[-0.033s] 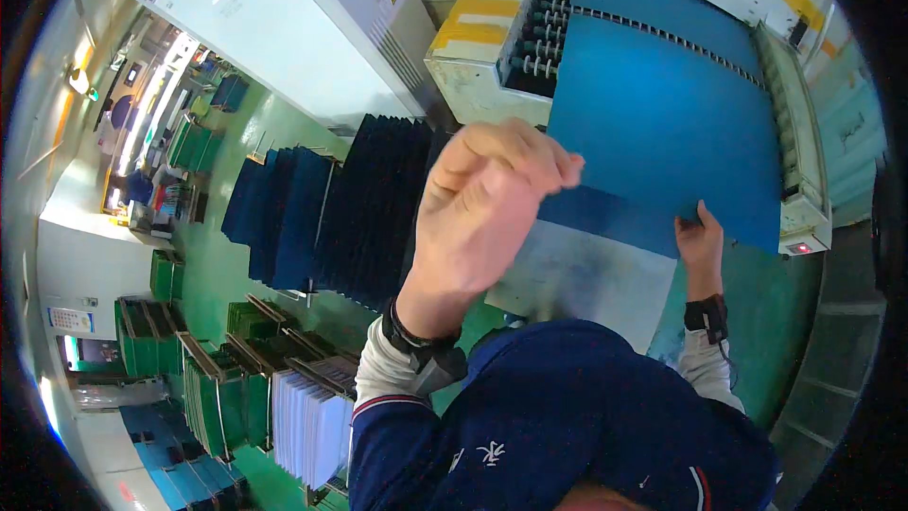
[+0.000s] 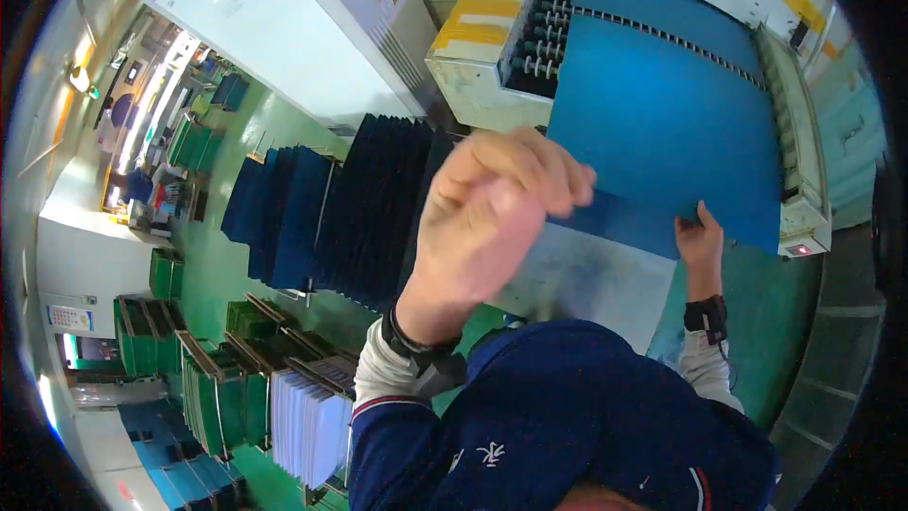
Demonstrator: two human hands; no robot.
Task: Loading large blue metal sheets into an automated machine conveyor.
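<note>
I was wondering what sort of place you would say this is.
Probably a factory workshop: a large blue panel lies on a machine with rows of rollers, and many dark panels stand upright, closely spaced, on the green floor.

Item: overall light, I log as fairly bright and cool. Item: brightest area, a burnt-out white streak of light [image 2: 154,112] at upper left. Item: glare, a pale patch on the green floor [image 2: 253,123]. Item: sheen, soft and lighter, across the blue sheet [image 2: 667,85]. Item: dark zone, the stacked dark boards [image 2: 378,194], detail mostly lost to me. Item: blur, the left hand [image 2: 482,213], soft at the fingers; the right hand [image 2: 700,241] reads crisper. Item: fisheye distortion, edges bowed, corners black.
</note>
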